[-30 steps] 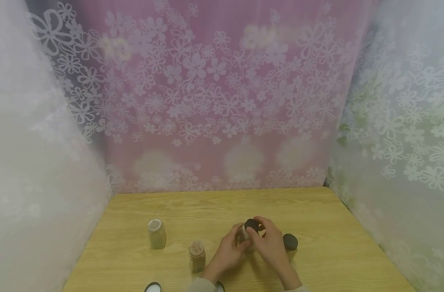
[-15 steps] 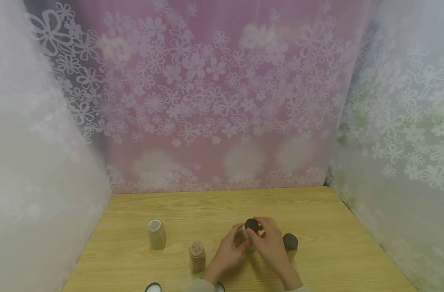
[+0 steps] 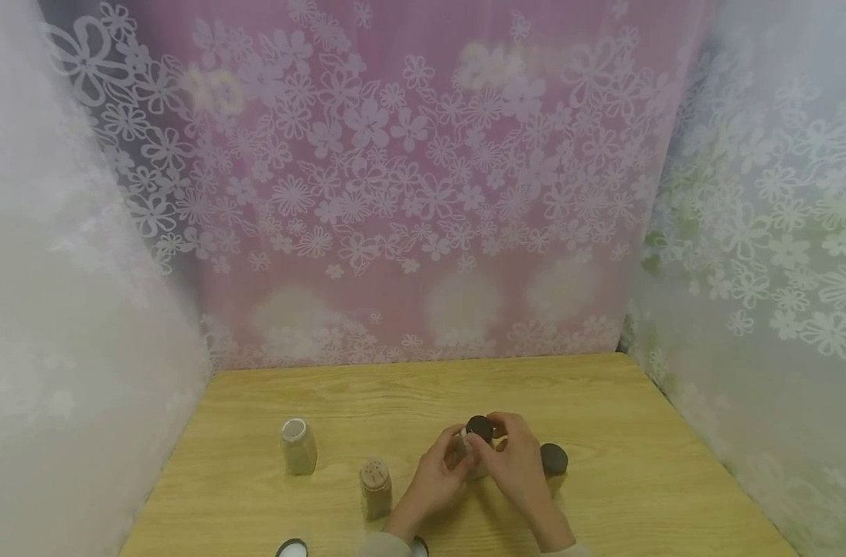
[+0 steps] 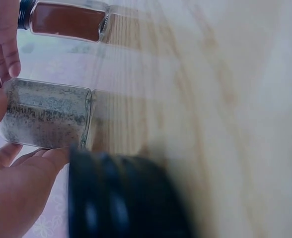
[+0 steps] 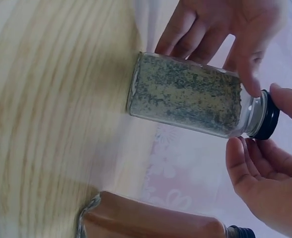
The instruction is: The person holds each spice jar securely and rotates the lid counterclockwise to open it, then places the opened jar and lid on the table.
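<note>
A clear glass spice jar [image 5: 185, 94] filled with speckled greenish-grey seasoning stands upright on the table, right of centre in the head view. My left hand [image 3: 433, 481] grips its glass body, thumb near the neck and fingers along the side. The fingers and thumb of my right hand [image 3: 522, 468] pinch the black screw lid [image 5: 268, 118] at the jar's mouth. In the right wrist view a bit of the threaded neck shows below the lid. Just right of my right hand stands a second jar of red-brown powder [image 4: 66, 21] with a black lid [image 3: 554, 459].
Left of my hands stand a lidless jar with a shaker top [image 3: 376, 489] and a pale open jar [image 3: 300, 449]. A loose black-rimmed lid [image 3: 292, 548] lies at the front; another [image 3: 419, 548] is partly behind my left sleeve. Patterned curtains [image 3: 423, 193] enclose the table.
Both hands stay on the jar and its lid in almost the same place. The head view shifts very slightly; the other jars have not moved.
</note>
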The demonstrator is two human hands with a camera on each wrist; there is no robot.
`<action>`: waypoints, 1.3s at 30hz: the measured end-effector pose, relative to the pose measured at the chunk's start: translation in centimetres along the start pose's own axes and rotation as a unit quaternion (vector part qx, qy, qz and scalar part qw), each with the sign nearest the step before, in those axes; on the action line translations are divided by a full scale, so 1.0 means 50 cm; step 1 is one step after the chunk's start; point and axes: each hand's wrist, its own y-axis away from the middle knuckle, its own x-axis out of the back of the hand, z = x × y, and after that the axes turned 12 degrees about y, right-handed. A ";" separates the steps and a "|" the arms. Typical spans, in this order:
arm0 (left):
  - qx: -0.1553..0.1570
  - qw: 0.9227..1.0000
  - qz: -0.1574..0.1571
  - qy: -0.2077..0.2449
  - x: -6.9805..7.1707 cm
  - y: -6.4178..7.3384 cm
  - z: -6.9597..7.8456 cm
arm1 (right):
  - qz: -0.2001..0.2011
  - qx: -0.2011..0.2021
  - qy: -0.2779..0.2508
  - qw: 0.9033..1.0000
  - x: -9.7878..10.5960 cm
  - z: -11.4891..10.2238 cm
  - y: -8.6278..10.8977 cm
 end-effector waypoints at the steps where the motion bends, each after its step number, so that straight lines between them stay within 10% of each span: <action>1: -0.002 1.000 -0.002 0.001 0.000 0.000 0.000 | 0.002 0.008 0.000 1.000 0.000 0.000 0.000; 7: 0.000 1.000 -0.009 0.002 0.002 0.003 0.001 | -0.003 0.058 0.001 0.998 0.002 0.000 0.003; 16: 0.009 1.000 -0.005 -0.003 0.000 0.003 0.003 | 0.008 0.006 0.002 1.000 0.003 0.000 -0.003; 39: 0.007 1.000 -0.003 0.006 0.001 0.007 0.002 | 0.022 0.021 0.040 0.999 -0.001 -0.014 -0.003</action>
